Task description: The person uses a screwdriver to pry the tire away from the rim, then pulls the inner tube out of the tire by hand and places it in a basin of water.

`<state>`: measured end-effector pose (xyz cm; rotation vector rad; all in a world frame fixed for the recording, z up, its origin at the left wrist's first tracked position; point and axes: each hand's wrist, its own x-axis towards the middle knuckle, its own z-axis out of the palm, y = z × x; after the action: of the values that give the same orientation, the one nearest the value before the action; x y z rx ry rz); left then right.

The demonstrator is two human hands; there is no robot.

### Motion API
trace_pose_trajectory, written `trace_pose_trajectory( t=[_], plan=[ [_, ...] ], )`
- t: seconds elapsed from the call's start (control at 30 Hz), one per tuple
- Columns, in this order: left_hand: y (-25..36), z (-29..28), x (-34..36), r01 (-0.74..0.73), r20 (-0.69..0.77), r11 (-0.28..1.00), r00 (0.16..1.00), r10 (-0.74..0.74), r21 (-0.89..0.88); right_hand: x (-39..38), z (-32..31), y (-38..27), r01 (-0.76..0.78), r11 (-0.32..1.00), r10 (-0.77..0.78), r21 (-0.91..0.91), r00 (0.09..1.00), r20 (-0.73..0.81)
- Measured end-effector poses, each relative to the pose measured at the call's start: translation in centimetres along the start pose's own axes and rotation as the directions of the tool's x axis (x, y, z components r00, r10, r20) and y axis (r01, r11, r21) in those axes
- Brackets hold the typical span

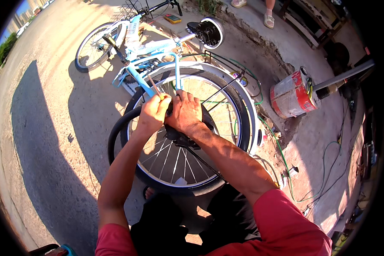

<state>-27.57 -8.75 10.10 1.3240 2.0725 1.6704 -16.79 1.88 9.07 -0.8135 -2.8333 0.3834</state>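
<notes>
A light blue bicycle point(141, 78) lies on its side before me, its large spoked wheel point(175, 175) nearest. My left hand point(153, 113) is closed on a slim tool point(153, 85) with a coppery shaft, held beside the blue tubing over the wheel's middle. My right hand point(185, 112) grips around the end of the blue tube at the hub, fingers bent, against dark parts point(175, 137) there; what lies under both hands is hidden. A loose black curved tube point(114, 141), apparently a tyre or inner tube, runs along the wheel's left side.
A red-and-white bucket point(288, 96) with a metal bar stands right of the bike, near green hoses point(281, 158). A yellow device point(173, 18) lies beyond the frame, by a broken concrete edge point(251, 30). Another person's feet point(269, 20) show at the top.
</notes>
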Motion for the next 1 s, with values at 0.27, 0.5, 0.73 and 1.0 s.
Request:
trace_pose_trajectory(
  t=[0.27, 0.5, 0.73, 1.0],
  plan=[
    [1.5, 0.1, 0.5, -0.077, -0.109, 0.990, 0.992, 0.064, -0.116, 0.7, -1.9, -0.1, 0.006, 1.000, -0.006, 0.011, 1.000, -0.024],
    [3.3, -0.8, -0.4, -0.205, -0.353, 0.954, 0.928, 0.119, -0.218, 0.4, 0.3, 0.4, -0.013, 1.000, 0.012, 0.026, 1.000, 0.027],
    [2.4, -2.7, 0.5, 0.020, -0.141, 0.981, 0.989, -0.048, -0.191, 0.1, 0.7, -0.2, 0.001, 1.000, -0.001, 0.008, 1.000, 0.020],
    [-2.0, -4.7, -4.0, 0.312, -0.268, 0.947, 0.909, -0.320, -0.073, 0.0, 1.6, -0.3, 0.059, 0.997, -0.056, 0.047, 0.996, -0.068]
  ],
)
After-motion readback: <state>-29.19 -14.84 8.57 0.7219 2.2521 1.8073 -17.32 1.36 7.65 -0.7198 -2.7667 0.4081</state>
